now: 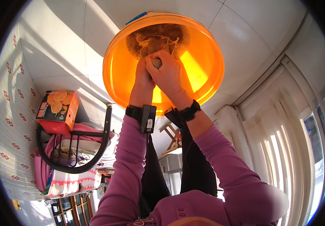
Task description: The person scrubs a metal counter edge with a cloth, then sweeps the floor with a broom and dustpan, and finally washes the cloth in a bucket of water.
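My left hand point(144, 73) and my right hand point(168, 72) are close together inside an orange plastic bucket point(120, 79). Between them they grip a wet grey-brown bundle point(157, 63), and my right fingers curl over it. Brown lumps and pale stringy strands point(174, 42) extend from beyond my fingers into murky brown water point(154, 29) with foam at its edge. Whether this is cloth or something else is unclear. Black straps with small devices circle both wrists, and the left device point(148, 118) bears a written label. My hands partly hide the bundle.
An orange-printed cardboard box point(58, 110) rests on a black metal frame point(75, 169) at the left, among folded cloths point(80, 147). A small wooden stool point(171, 138) shows between my legs. Pale curtains point(275, 135) hang at the right. Large tiles point(241, 31) surround the bucket.
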Tool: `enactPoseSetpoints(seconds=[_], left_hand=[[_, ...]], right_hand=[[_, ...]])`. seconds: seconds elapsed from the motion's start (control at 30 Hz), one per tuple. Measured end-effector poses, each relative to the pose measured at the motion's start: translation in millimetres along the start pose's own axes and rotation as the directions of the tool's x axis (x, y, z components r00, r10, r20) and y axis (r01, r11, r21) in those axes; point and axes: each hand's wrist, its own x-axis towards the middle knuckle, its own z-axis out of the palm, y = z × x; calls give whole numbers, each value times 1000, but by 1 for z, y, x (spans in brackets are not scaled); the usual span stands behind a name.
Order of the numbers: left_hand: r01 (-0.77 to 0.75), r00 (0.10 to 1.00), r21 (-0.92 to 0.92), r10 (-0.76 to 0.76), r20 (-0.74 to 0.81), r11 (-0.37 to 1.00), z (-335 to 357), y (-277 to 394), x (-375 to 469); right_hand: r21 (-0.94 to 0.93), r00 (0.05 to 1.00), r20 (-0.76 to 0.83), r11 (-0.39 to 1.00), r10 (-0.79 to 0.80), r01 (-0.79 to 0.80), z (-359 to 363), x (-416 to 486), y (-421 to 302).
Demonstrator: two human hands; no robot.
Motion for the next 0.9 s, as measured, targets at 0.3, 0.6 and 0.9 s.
enactPoseSetpoints(seconds=[0.3, 0.6, 0.9], left_hand=[[69, 998, 120, -69, -8, 990, -6, 15, -5], [-134, 986, 171, 113, 125, 976, -2, 11, -15], [-393, 919, 107, 386, 78, 913, -1, 24, -9]], right_hand=[[-89, 976, -193, 992, -105, 89, 30, -5, 15], [-16, 906, -198, 923, 375, -385, 20, 69, 78], [861, 857, 100, 388, 506, -330, -16, 23, 66]])
